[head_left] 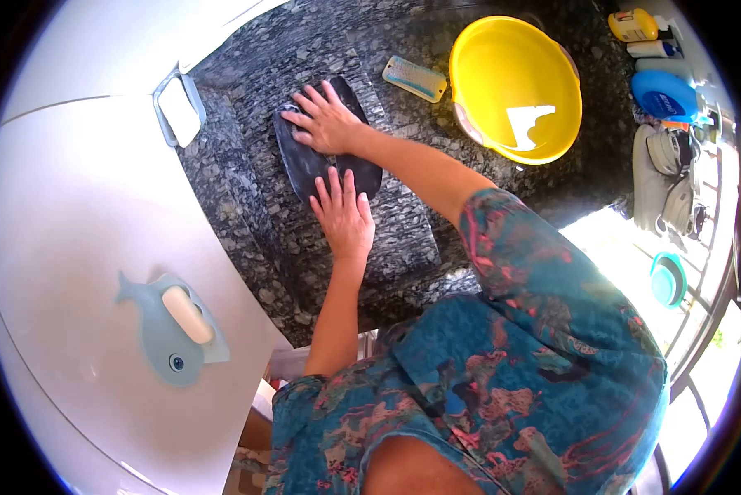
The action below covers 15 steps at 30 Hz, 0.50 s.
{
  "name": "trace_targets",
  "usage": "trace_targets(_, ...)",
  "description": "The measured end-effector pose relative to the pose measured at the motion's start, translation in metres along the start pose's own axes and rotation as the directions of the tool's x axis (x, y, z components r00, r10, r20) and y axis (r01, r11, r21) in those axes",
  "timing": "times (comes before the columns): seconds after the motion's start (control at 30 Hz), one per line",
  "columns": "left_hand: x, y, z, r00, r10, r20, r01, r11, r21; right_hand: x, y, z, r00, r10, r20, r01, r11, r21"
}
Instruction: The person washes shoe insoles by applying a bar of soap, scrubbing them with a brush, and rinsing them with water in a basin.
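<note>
The right hand [329,125] lies palm down, fingers fanned, right forearm [424,171] slanting across — the left hand [345,221] flat nearby, fingers apart, left forearm [337,318] stretched forward.

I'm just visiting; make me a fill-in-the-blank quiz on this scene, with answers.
The left hand and right hand touch the dark item; nearer the shirt is the ____ one.
The large basin is bright ____.
The grater-like tool lies ____ the dark item and basin.
The animal-shaped holder shows one ____.
Missing: left; yellow; between; eye.
</note>
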<state>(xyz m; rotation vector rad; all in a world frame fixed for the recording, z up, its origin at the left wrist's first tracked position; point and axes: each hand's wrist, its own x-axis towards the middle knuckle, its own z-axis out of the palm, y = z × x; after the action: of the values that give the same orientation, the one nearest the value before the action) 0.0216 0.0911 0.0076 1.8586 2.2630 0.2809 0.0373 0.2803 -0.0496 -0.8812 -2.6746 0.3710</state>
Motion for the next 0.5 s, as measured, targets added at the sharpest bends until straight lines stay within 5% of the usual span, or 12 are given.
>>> trace_targets(0.17,-0.001,0.004,-0.002,1.0,-0.002,0.008,0.002,1.0,0.011,-0.086,-0.002,-0.047,0.979,0.057,0.197,-0.049,0.998,-0.045)
trace_targets(0.3,0.002,0.006,-0.003,1.0,-0.024,0.016,0.024,1.0,-0.004,-0.056,0.031,-0.039,0.984,0.135,0.117,-0.122,0.986,-0.115)
trace_targets(0.43,0.002,0.006,-0.003,1.0,-0.029,-0.004,0.029,1.0,0.007,-0.057,0.03,-0.058,0.99,0.144,-0.009,-0.144,0.989,0.017)
trace_targets(0.5,0.003,0.008,-0.004,0.999,-0.049,0.02,0.049,0.999,0.009,-0.071,0.024,-0.072,0.938,0.347,-0.014,-0.345,0.937,0.054)
